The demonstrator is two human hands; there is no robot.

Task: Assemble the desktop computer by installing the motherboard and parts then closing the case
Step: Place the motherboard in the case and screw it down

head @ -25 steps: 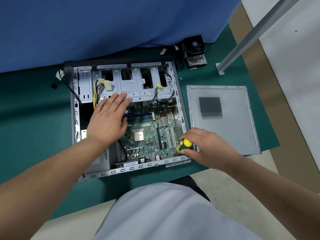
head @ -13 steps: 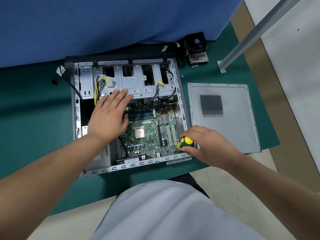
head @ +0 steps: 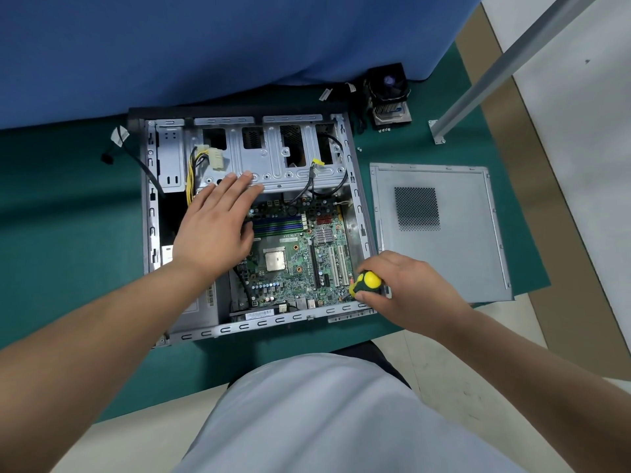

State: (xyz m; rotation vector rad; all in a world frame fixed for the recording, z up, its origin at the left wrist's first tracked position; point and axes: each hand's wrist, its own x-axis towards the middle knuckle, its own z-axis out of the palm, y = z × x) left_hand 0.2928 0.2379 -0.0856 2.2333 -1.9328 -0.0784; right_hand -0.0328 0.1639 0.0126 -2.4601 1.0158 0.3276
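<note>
Lying between flat left hand [head: 213, 230] and screwdriver [head: 367, 283]-gripping right hand [head: 406, 295]: motherboard [head: 297, 254].

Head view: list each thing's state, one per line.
Computer case: open, lying on its side.
Motherboard: seated inside the case.
Side panel: off, flat beside the case.
Cooler fan: uninstalled, on the mat.
Screwdriver: gripped by right hand.
Left hand: flat, fingers on drive cage.

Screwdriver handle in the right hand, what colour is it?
Yellow and dark green, on the screwdriver handle, seen in the head view.
</note>
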